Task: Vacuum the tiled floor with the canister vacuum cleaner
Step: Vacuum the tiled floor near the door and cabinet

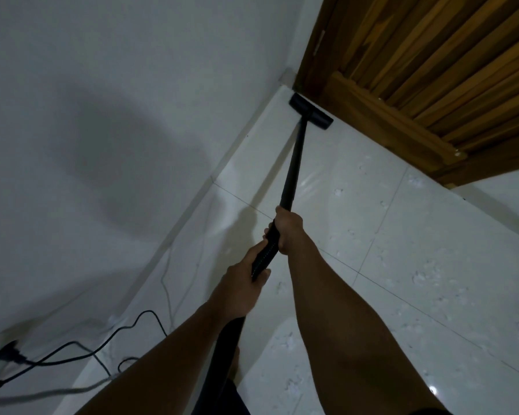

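The black floor nozzle [311, 110] sits flat on the white tiled floor [402, 250] in the upper centre of the frame, tucked into the corner where the white wall [102, 115] meets the wooden door [432, 70]. From it the black wand [294, 163] slants down toward the middle of the frame. The right hand [286, 229] wraps closed around the wand's lower end, forearm stretched straight out from the lower right. Just below it, the left hand [243, 283] grips the ribbed hose [262, 259], arm extended from the bottom centre. Black cables [102, 345] lie looped on the floor at the lower left.
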`<state>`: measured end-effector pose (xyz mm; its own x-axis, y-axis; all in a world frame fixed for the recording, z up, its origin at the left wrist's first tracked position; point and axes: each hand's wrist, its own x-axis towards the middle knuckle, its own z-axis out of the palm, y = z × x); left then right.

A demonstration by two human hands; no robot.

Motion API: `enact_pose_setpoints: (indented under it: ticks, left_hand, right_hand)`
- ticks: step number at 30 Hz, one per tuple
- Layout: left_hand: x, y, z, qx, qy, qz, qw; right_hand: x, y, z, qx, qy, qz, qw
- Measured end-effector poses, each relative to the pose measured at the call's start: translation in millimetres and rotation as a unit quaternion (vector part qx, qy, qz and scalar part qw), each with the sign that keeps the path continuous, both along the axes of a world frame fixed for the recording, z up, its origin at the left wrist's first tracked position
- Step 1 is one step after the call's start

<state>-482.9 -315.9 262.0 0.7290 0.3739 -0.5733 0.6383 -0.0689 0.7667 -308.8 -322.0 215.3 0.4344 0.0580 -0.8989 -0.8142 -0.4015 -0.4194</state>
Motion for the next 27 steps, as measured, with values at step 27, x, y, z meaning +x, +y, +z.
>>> enact_pose_setpoints:
  ticks: [27]
  left_hand:
    - [-267.4,-177.3,87.3,0.056,-0.036,-0.034,0.997]
  right_hand:
    - [-281.3,-190.0,109.3,-0.003,-0.155,0.056,0.986]
